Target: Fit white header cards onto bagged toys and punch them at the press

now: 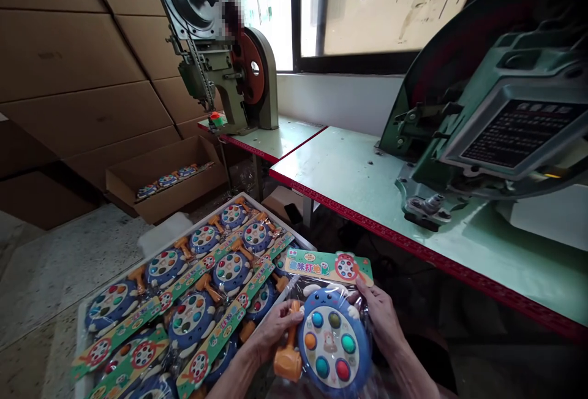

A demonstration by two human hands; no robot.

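Note:
Between my hands is a bagged whack-a-mole toy (331, 344), round and blue with a bunny-like face and several coloured buttons. An orange toy hammer (288, 363) sits at its left inside the clear bag. Along the top of the bag runs a green printed header card (316, 266). My left hand (274, 328) pinches the bag near the hammer's handle. My right hand (379, 313) grips the right edge, its fingers at the card's lower right corner. To the left, a white tray (81, 325) holds several identical packaged toys (188, 319).
A pale green worktable (340, 154) with a red edge stands ahead. On it are a green machine (496, 105) at right and another machine (248, 80) at the back. An open carton (184, 200) with more toys sits at back left, before stacked cardboard boxes (82, 56).

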